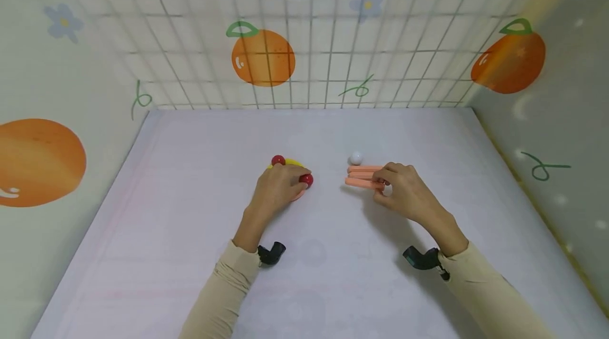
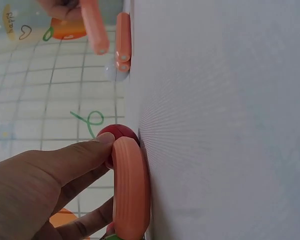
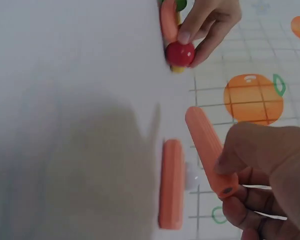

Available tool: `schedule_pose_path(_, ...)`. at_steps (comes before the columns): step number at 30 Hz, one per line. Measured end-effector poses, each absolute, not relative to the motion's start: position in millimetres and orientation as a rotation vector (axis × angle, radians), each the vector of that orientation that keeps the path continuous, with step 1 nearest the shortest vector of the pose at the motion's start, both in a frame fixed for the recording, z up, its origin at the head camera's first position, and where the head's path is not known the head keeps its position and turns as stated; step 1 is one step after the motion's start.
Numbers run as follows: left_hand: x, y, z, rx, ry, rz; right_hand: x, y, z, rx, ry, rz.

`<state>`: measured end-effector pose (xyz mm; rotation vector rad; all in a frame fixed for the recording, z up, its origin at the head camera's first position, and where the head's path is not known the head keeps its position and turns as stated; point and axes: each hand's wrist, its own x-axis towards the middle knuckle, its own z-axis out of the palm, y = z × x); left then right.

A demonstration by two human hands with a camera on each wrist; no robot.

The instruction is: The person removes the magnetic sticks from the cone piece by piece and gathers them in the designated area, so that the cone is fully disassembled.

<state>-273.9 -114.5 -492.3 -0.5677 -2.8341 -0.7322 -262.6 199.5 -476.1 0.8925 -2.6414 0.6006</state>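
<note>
Toward the left of the head view, my left hand point(image 1: 273, 188) pinches a red ball point(image 1: 307, 180) between thumb and fingers. The ball sits at the end of a ribbed, curved salmon-pink piece point(image 2: 131, 190), lying low at the table surface. A curved yellow piece point(image 1: 294, 162) and a second red ball point(image 1: 278, 160) show beyond that hand, partly covered by it. On the other side, my right hand point(image 1: 409, 191) grips one end of a straight salmon-pink rod point(image 3: 205, 137), raised and tilted over the table. Two more such rods point(image 1: 365, 169) lie beside it.
A white ball point(image 1: 356, 158) rests just behind the rods. A bit of green point(image 3: 181, 5) shows by the curved piece. The pale tabletop point(image 1: 314, 275) ends at a gridded, fruit-printed curtain point(image 1: 314, 53), with printed side panels at left and right.
</note>
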Motion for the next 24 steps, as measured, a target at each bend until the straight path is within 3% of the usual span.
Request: schedule_pose_path(24, -273, -116, -494, -0.547, -2.825, -0.834, -281, 211, -490, 0.892, -2.689, 0.478)
